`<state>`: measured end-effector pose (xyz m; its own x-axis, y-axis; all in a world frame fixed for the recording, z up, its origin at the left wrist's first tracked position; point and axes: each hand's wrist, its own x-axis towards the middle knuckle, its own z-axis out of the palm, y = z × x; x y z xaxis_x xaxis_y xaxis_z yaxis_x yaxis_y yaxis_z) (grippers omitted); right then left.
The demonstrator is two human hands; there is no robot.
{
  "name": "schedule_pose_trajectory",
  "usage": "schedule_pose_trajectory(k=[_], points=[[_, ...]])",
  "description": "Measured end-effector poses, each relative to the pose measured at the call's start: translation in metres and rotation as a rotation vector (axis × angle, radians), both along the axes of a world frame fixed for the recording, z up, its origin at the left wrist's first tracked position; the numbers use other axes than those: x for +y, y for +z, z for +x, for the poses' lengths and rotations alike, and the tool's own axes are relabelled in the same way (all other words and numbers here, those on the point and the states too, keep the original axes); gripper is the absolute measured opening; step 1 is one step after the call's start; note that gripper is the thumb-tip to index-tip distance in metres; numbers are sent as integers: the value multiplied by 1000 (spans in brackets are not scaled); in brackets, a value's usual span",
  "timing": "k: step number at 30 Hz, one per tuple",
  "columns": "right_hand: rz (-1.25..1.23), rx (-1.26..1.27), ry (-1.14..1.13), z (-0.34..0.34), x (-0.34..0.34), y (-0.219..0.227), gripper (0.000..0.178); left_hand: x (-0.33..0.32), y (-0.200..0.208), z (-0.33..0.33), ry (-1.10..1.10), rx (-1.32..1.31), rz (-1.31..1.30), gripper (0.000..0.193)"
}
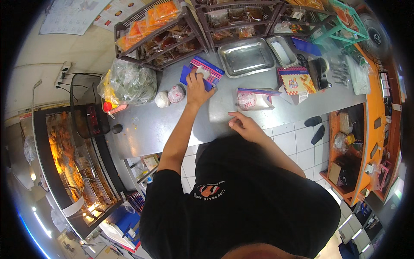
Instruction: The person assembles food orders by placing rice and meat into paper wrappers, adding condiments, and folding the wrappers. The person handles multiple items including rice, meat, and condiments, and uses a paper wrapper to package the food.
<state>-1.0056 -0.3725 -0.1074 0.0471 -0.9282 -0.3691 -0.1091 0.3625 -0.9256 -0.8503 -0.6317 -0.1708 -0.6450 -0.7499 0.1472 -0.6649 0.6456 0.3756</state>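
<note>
My left hand (197,89) reaches to the back of the steel table and is closed on a blue and pink cardboard carton (210,71). Something whitish shows in the carton by the fingertips, too covered to name. Just left of that hand sit two round paper-wrapped bundles (162,99), one plain white and one with reddish print. My right hand (243,125) hovers by the table's near edge, index finger stretched out, nothing in it. Beyond it lies a second blue and pink carton (267,92) with a white printed paper bundle (247,102) in it.
Plastic racks (189,32) of bagged sauces stand along the back, beside an empty metal tray (246,58). A bulging clear bag (131,82) sits at the left. Farther left is a lit display case (71,159) of fried food. A tape dispenser (319,73) stands right.
</note>
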Motion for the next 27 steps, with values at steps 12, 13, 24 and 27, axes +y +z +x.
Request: schedule_pose_trajectory(k=[12, 13, 24, 27], points=[[-185, -313, -474, 73, -115, -21, 47, 121, 76, 102, 173, 505, -180, 83], [-247, -222, -448, 85, -117, -11, 36, 128, 78, 111, 220, 484, -145, 83], [-467, 125, -129, 176, -113, 27, 23, 164, 104, 194, 332, 271, -113, 75], [-485, 192, -10, 180, -122, 23, 23, 164, 116, 219, 183, 157, -145, 76]])
